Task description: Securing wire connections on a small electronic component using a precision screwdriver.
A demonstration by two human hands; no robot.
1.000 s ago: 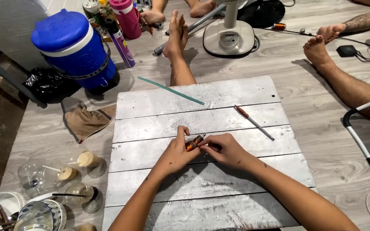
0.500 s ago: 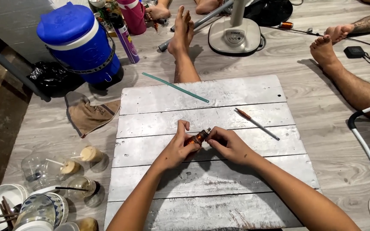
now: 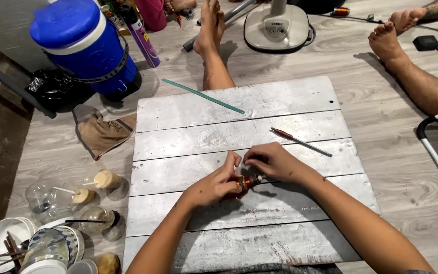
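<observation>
copper-wound spool (image 3: pixel 250 181) sits pinched between both my hands over the white plank board (image 3: pixel 178 172); left hand (image 3: pixel 218 183) has slid underneath, right hand (image 3: pixel 272 161) fingers now close on its tip.

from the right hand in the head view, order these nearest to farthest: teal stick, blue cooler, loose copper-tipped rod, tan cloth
Measured from the right hand:
1. Loose copper-tipped rod, just beyond it on the white board, slightly to the right.
2. Teal stick, farther up, across the board's top left edge.
3. Tan cloth, on the floor left of the board.
4. Blue cooler, far upper left.
</observation>
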